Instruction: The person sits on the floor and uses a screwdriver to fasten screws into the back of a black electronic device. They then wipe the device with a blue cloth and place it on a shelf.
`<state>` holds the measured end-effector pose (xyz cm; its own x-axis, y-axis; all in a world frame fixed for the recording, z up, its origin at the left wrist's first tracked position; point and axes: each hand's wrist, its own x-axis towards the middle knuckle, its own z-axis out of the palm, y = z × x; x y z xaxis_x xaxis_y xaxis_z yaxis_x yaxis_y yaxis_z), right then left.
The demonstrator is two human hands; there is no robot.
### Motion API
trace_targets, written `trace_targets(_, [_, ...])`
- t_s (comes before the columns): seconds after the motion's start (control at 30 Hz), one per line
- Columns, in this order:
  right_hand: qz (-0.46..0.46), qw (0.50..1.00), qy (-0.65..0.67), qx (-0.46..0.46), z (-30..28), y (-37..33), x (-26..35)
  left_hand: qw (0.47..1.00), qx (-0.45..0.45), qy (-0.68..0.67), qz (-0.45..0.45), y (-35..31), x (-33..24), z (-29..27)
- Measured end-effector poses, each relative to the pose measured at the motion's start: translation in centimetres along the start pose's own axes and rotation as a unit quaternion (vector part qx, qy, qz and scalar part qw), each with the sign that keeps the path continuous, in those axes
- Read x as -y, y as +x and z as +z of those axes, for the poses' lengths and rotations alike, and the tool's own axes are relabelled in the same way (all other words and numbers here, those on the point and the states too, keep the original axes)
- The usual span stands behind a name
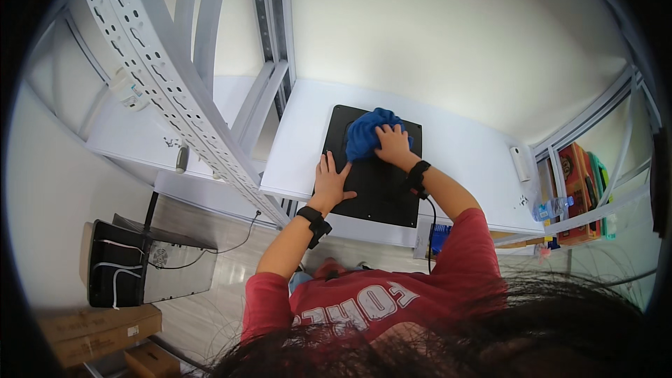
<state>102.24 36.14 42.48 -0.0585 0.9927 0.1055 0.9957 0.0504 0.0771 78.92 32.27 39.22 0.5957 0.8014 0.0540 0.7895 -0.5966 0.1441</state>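
A black panel (378, 192) lies on the desk (465, 161) at its front edge, nearer the left corner. The left hand (330, 183) is spread on the panel; the right hand (394, 145) lies over a blue cloth (362, 137) there, whether pinching I cannot quite tell.

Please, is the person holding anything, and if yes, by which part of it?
The right hand is on the blue cloth's right part; whether it grips or only presses cannot be told. The left hand lies spread on the black panel.
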Motion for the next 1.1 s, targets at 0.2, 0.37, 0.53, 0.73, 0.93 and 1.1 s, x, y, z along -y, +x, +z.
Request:
trace_targets(0.2, [-0.024, 0.999, 0.005, -0.030, 0.3, 7.1, 2.1, 1.000, -0.007, 0.020, 0.008, 0.4, -0.3, 0.2])
trace_targets(0.37, [-0.176, 0.982, 0.064, -0.034, 0.9, 7.8, 5.3, 0.999, 0.022, 0.042, -0.005, 0.7, -0.7, -0.1])
trace_targets(0.53, [-0.078, 0.992, 0.052, -0.079, 1.6, 5.6, 2.3, 0.999, -0.022, 0.026, 0.004, 0.4, 0.0, 0.8])
trace_targets(0.73, [0.060, 0.996, 0.011, -0.058, 1.5, -2.3, -7.1, 1.000, -0.009, 0.027, 0.001, 0.6, -0.3, 0.5])
trace_targets(0.93, [-0.042, 0.997, 0.031, -0.062, 0.7, -10.6, -6.3, 0.991, -0.069, -0.116, 0.021, 0.0, 0.8, 0.6])
trace_targets(1.1, [-0.025, 0.995, 0.045, -0.085, 0.7, -11.7, -5.9, 0.973, -0.064, -0.212, 0.064, -3.3, 4.1, -1.2])
